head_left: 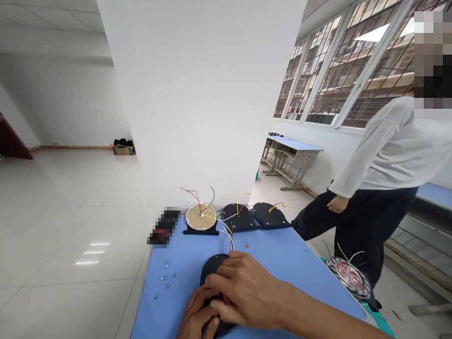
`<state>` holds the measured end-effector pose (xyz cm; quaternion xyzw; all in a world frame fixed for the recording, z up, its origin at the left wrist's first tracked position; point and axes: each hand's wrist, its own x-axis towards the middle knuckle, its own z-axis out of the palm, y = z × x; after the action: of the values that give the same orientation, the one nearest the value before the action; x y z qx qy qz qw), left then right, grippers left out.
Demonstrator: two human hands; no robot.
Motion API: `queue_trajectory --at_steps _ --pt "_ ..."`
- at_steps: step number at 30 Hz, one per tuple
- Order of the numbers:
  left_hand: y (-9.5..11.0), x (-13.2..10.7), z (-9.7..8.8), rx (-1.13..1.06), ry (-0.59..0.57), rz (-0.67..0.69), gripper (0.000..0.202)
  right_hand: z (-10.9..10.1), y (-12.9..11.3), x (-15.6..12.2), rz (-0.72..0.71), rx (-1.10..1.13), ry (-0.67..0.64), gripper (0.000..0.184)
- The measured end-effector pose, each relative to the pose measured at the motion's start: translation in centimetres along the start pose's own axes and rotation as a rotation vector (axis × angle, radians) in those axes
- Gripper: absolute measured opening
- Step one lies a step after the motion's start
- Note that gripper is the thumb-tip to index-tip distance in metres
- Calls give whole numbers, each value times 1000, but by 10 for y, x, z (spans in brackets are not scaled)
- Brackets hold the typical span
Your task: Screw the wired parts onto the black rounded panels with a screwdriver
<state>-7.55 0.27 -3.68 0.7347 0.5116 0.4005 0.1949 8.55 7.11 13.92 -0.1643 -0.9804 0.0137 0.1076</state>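
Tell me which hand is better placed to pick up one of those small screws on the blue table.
Probably the left hand: it sits at the near left of the black disc, closer to the small screws on the blue table. The right hand lies across the disc, farther away.

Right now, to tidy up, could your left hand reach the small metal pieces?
Probably yes: your left hand sits close to the small metal pieces, with only blue table between, though it is on the black disc.

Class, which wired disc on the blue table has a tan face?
The round tan disc, leftmost in the far row; the black discs beside it have none.
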Motion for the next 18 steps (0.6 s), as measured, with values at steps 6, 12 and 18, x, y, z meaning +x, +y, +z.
queue_trajectory --at_steps 6,12,18 --pt "7 9 -5 -3 -68 -104 29 -7 3 -4 -61 188 -18 34" --pt "16 15 -9 93 -94 -102 33 0 2 -5 9 58 -6 18" --pt "19 16 -9 70 -30 -61 5 2 -3 -10 -54 166 52 21"
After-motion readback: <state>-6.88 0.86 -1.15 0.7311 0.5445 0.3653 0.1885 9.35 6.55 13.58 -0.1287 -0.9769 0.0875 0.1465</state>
